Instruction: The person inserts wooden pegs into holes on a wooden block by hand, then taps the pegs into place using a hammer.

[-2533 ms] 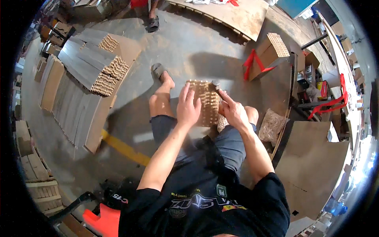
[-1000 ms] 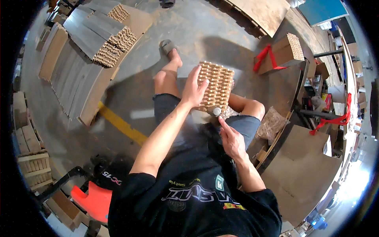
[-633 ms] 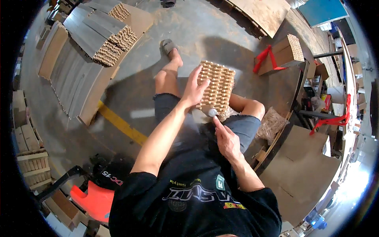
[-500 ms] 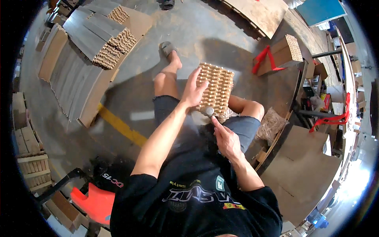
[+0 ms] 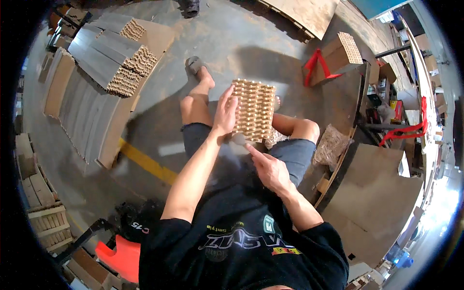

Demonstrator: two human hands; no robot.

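Observation:
Between my knees stands a tan block (image 5: 255, 107) of stacked cardboard, its upward face covered with rows of small pale round pegs. My left hand (image 5: 225, 116) grips its left edge, fingers stretched along the side. In my right hand (image 5: 271, 170) is what looks like a hammer (image 5: 238, 139), its round grey head slightly blurred at the block's near left corner. My right index finger points along the handle, which is mostly hidden by the hand. Whether the head touches the block, I cannot tell.
Long grey strips with corrugated ends (image 5: 112, 53) lie stacked on cardboard at the far left. A similar tan block with a red strap (image 5: 333, 60) stands at the far right. Clear plastic wrapping (image 5: 332, 146) lies beside my right knee, near a cardboard-topped bench (image 5: 369, 203). A red-orange object (image 5: 118, 258) sits near left.
The hammer head has shifted left, from over the block's near edge to its near left corner. My left hand stays on the block. The whole view has moved slightly.

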